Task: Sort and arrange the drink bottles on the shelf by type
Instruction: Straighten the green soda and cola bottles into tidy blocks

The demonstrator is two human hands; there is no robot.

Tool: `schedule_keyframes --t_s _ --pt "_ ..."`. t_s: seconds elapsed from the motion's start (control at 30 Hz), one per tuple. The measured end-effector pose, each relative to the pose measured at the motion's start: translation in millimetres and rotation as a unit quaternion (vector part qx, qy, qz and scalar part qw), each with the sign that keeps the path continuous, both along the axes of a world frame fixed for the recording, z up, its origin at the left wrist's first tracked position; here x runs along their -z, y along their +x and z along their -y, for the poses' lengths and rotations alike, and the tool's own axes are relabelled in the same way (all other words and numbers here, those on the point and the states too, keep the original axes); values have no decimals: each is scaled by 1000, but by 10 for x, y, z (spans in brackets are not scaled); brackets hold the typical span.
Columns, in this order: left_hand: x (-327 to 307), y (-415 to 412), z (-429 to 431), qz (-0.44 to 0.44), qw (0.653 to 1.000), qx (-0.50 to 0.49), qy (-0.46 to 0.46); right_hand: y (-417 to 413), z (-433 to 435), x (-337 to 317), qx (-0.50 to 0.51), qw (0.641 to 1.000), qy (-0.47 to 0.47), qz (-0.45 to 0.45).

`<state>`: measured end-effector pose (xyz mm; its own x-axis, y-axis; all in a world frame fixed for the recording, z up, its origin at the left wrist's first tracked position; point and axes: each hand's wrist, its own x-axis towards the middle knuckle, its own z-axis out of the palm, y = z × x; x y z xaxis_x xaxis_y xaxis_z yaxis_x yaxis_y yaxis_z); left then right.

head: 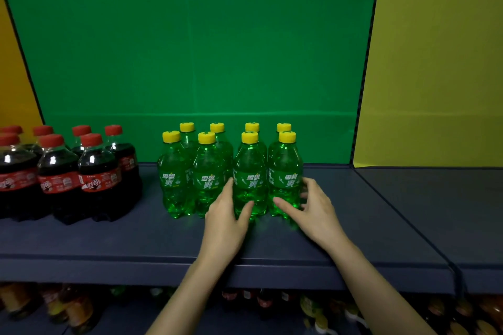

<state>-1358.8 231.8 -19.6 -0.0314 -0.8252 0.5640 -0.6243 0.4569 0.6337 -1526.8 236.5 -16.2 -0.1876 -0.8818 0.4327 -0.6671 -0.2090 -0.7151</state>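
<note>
Left fingers run up the left flank of the third front bottle, pressed together in the gap beside its neighbour. The thumb is laid across the front low down, a cupping hold. The left hand stands on edge, wrist straight, and its forearm rises from the bottom of the view over the shelf lip.

On the other side, the right fingers curl, slightly spread, round the right side of the end front bottle, thumb stretched across its front. The right hand angles in, its forearm coming up diagonally from lower right.

Both bottles stand upright in the front row of the green bottles, eight in two rows of four, yellow-capped, mid-shelf. Red-capped cola bottles cluster apart at the left.
</note>
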Motion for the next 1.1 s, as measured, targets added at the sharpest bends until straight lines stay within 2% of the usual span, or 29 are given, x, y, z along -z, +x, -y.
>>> schedule_keyframes --t_s 0.07,0.2,0.33,0.5,0.9,1.1 --pt "23 112 -63 -15 998 -9 -63 -17 -15 -9 -9 1000 -8 14" --pt "-32 496 -65 -57 979 -111 -158 -18 -44 -32 -37 997 -1 62" --pt "-126 823 144 -77 987 -116 -78 70 -34 -46 -32 995 -13 96" --pt "-184 926 340 -89 996 -27 0 261 23 -44 -25 994 5 108" --pt "-159 911 443 -86 996 13 -1 462 40 -54 24 996 -11 89" --pt "-146 1025 420 -114 988 95 45 485 34 -49 19 996 1 82"
